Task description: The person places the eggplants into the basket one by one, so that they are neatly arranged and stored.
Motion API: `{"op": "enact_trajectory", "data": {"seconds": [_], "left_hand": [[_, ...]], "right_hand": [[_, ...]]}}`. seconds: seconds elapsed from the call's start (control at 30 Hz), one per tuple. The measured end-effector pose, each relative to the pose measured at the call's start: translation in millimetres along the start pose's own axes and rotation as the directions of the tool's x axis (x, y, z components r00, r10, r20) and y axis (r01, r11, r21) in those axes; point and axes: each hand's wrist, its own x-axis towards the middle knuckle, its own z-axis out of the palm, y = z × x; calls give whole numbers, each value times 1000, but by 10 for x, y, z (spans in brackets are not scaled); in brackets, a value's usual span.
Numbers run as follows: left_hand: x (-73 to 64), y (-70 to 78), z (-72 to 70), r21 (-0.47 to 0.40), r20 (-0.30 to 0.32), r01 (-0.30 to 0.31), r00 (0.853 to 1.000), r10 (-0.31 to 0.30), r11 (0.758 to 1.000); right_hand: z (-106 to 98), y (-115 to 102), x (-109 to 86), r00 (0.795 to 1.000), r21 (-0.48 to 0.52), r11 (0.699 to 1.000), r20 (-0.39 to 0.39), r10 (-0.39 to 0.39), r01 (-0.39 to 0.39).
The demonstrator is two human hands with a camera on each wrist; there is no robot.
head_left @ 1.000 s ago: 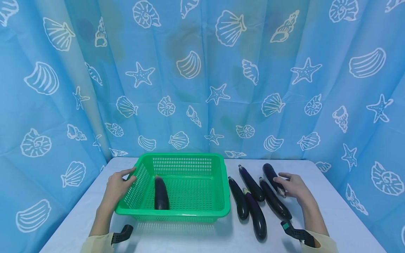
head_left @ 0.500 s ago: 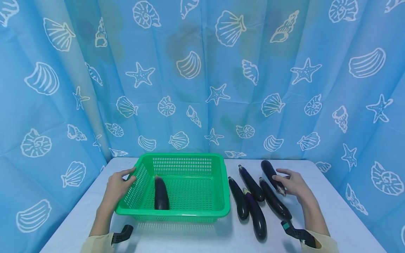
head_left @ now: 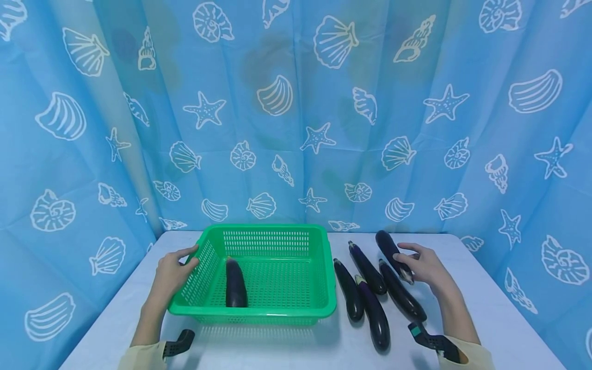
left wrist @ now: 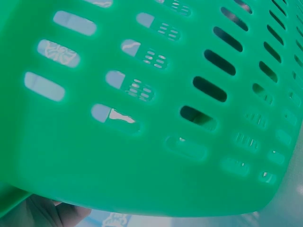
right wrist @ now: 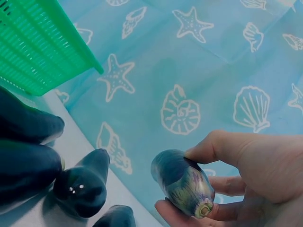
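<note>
My right hand (head_left: 426, 264) grips a dark purple eggplant (head_left: 387, 246) near its stem end. In the right wrist view, the thumb lies on top of this eggplant (right wrist: 173, 172) and the fingers curl beneath it; its stem points toward the camera. My left hand (head_left: 172, 272) holds the left rim of a green plastic basket (head_left: 259, 312), with fingers at the edge. One eggplant (head_left: 236, 285) lies inside the basket, toward its left. Several others lie on the table between the basket and my right hand, among them a near one (head_left: 375, 321) and a right one (head_left: 402, 293).
A white-covered table (head_left: 499, 329) carries everything. Behind and beside it hangs a blue curtain (head_left: 296, 195) with white shells and starfish. Black wrist mounts (head_left: 179, 343) sit at both sleeves.
My right hand has moved a little left and away from me with the eggplant, whose far end now lies higher in the head view. The left hand and basket have stayed in place.
</note>
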Motion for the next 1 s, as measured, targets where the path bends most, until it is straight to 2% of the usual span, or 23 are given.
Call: {"op": "enact_trajectory", "data": {"seconds": [0.27, 1.0], "left_hand": [[-1, -7, 1, 5, -10, -14, 1000, 14, 1000], [4, -12, 8, -10, -2, 6, 1000, -6, 1000]], "right_hand": [[24, -99, -42, 999, 8, 999, -12, -30, 31], [83, -289, -148, 994, 40, 994, 6, -105, 105]]}}
